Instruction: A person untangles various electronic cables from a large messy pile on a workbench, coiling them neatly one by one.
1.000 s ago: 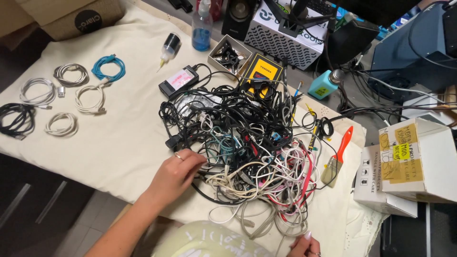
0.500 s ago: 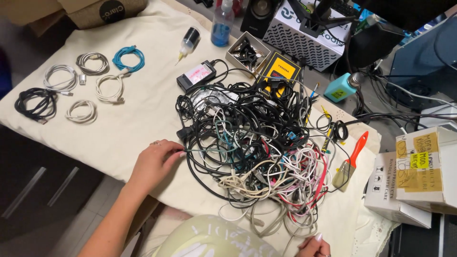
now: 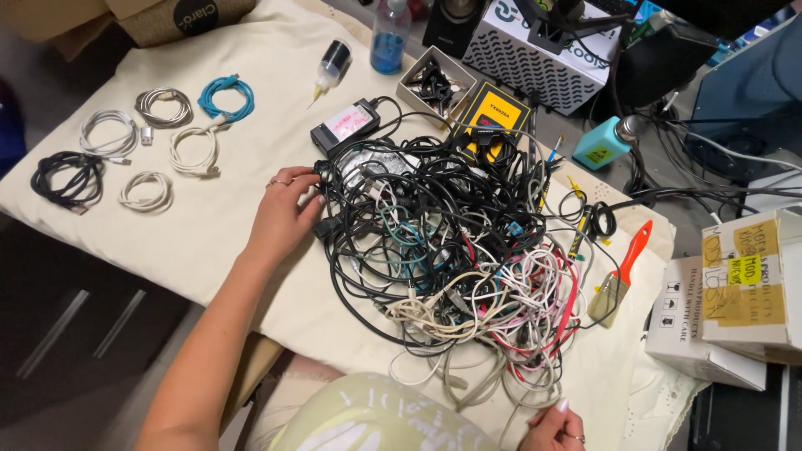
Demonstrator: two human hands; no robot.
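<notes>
A big tangle of black, white, pink and red cables [image 3: 455,259] covers the middle of a cream cloth [image 3: 192,234]. My left hand [image 3: 284,213], with a ring on one finger, rests at the pile's left edge, fingers touching black cable near a small black plug. My right hand [image 3: 555,428] shows only at the bottom edge, fingertips by loose white cable at the pile's near side; whether it grips anything is unclear. A black power brick with a pink label [image 3: 344,127] lies just beyond the left hand.
Several coiled cables lie sorted at left: black [image 3: 63,177], white [image 3: 109,134], blue [image 3: 225,96]. A small glue bottle [image 3: 330,67], yellow meter [image 3: 493,113], open box of parts [image 3: 434,79], orange-handled brush [image 3: 618,271] and cardboard boxes [image 3: 743,292] surround the pile.
My left hand has moved from the pile's near-left side up along its left edge toward the power brick. The view has shifted, bringing the sorted coils more into frame.
</notes>
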